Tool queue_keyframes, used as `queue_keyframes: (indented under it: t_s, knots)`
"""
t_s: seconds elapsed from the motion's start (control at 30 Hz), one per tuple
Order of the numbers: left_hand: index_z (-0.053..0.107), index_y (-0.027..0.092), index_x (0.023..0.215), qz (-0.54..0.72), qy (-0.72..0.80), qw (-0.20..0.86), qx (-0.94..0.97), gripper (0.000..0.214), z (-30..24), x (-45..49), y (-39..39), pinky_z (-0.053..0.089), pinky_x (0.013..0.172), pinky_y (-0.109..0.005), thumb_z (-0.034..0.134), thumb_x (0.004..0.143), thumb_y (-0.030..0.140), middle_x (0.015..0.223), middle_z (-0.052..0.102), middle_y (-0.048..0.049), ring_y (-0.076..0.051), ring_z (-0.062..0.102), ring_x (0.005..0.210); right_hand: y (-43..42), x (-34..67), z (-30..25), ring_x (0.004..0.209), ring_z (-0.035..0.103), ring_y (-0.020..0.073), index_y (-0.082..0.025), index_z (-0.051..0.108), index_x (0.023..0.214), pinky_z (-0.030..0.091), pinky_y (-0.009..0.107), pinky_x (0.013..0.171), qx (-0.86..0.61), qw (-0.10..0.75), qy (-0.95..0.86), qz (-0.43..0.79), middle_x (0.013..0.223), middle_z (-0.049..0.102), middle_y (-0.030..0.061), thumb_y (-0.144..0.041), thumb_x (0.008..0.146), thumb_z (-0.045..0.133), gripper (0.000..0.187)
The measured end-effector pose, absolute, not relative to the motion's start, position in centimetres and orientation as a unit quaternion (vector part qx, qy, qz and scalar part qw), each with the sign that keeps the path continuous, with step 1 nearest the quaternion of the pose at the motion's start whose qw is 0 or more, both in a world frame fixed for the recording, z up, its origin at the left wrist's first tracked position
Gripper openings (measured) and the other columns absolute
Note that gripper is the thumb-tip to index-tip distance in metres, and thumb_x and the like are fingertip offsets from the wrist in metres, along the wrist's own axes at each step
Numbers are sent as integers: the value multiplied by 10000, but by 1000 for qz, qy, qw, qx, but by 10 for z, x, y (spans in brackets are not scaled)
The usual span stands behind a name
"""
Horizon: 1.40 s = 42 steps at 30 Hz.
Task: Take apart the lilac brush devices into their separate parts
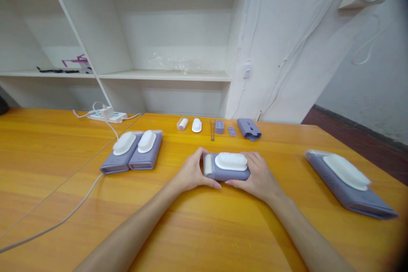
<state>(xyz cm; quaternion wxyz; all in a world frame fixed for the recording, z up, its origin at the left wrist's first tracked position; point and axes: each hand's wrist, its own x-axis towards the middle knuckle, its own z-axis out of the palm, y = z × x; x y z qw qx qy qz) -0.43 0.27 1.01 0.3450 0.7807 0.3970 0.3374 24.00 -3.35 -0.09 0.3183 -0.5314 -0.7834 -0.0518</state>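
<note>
Between my hands a purple-grey oblong case (228,174) lies on the table, with a white oval brush head (231,160) on top, its bristles facing up. A pale roller-like piece (208,165) shows at its left end. My left hand (193,173) grips that end, thumb along the near side and fingers behind. At the opposite end, my right hand (259,176) holds the case, its thumb at the near edge and its fingers over the far corner. Parts of the fingers are hidden behind the case.
Two similar cases (145,159) stand at left, another (350,191) at right. Behind are a white roller (182,124), white brush piece (196,125), brown coil-like strip (212,130), purple block (219,126), small flat piece (232,131) and purple shell (249,129). A cable crosses from the power strip (108,114).
</note>
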Motion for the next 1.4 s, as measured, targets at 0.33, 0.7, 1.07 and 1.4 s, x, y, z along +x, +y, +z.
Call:
queue_keyframes:
  t_s: [0.33, 0.7, 1.07, 1.4]
  knots:
    - [401, 228, 1310, 374, 384, 390, 749, 860, 9, -17, 13, 407, 1008, -407, 820, 577, 394, 1286, 524, -90, -258, 517, 1166, -30, 265, -6, 1009, 536, 316, -170, 548, 1102, 463, 461, 866, -546, 340, -763, -59, 1054, 602, 125, -645, 612, 718, 703]
    - [452, 206, 1173, 383, 456, 309, 741, 744, -4, -12, 16, 418, 987, -448, 805, 574, 473, 1210, 564, -107, -273, 540, 1139, -27, 263, -6, 1001, 540, 309, -194, 558, 1097, 457, 459, 870, -565, 331, -753, -57, 1054, 610, 111, -623, 661, 691, 626]
    - [299, 167, 1380, 378, 454, 237, 771, 731, -11, -13, 23, 275, 1103, -491, 625, 729, 232, 1397, 388, -159, -287, 368, 1312, -26, 266, -10, 1077, 531, 326, -188, 541, 1166, 452, 495, 909, -557, 341, -755, -60, 1136, 599, 132, -633, 662, 680, 687]
    - [283, 173, 1359, 399, 454, 195, 773, 641, -16, -14, 26, 268, 1112, -473, 480, 753, 105, 1360, 400, -143, -250, 357, 1311, -26, 266, -11, 1079, 532, 321, -184, 539, 1166, 456, 498, 919, -560, 335, -755, -64, 1136, 599, 129, -631, 668, 677, 683]
